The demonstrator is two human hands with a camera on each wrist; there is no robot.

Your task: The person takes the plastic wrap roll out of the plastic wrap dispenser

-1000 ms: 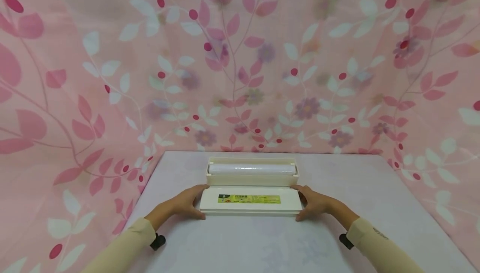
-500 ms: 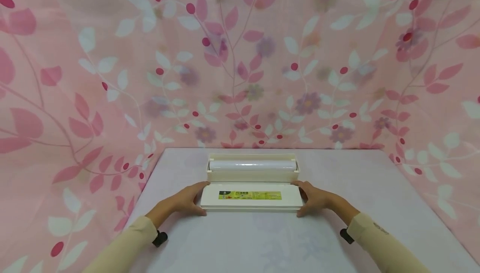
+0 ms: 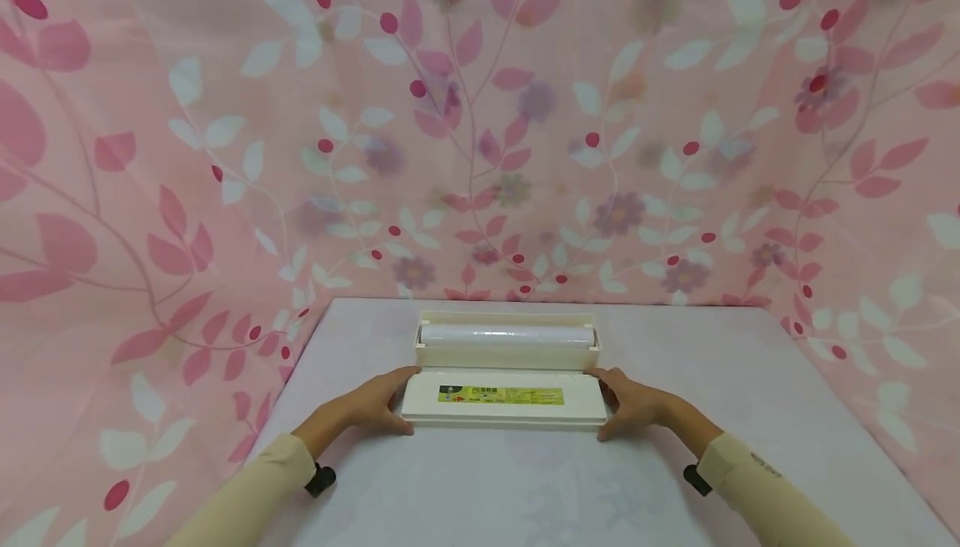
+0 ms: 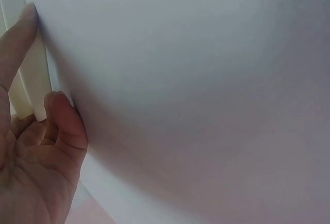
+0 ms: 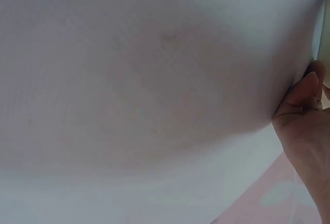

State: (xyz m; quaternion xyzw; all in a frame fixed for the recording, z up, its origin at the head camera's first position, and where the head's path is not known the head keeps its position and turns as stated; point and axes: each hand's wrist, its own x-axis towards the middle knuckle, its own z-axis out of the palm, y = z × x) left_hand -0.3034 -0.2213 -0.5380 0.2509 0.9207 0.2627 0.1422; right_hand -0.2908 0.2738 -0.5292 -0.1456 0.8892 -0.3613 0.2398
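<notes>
An off-white cling film box (image 3: 507,357) lies open on the table, its lid (image 3: 480,412) folded out towards me. A yellow-green label (image 3: 501,395) sits on the lid. Inside the box rests a roll of cling film (image 3: 507,335). My left hand (image 3: 375,403) grips the lid's left end, thumb at the near corner and fingers at the far corner. At the right end, my right hand (image 3: 636,403) grips the lid the same way. In the left wrist view the thumb touches the lid's pale edge (image 4: 37,74); the right wrist view shows curled fingers (image 5: 304,92) beside the box.
The table (image 3: 480,489) is covered with a whitish cloth. Pink floral curtains (image 3: 480,130) stand behind it and along both sides. A dark wrist camera is strapped under each sleeve (image 3: 247,480).
</notes>
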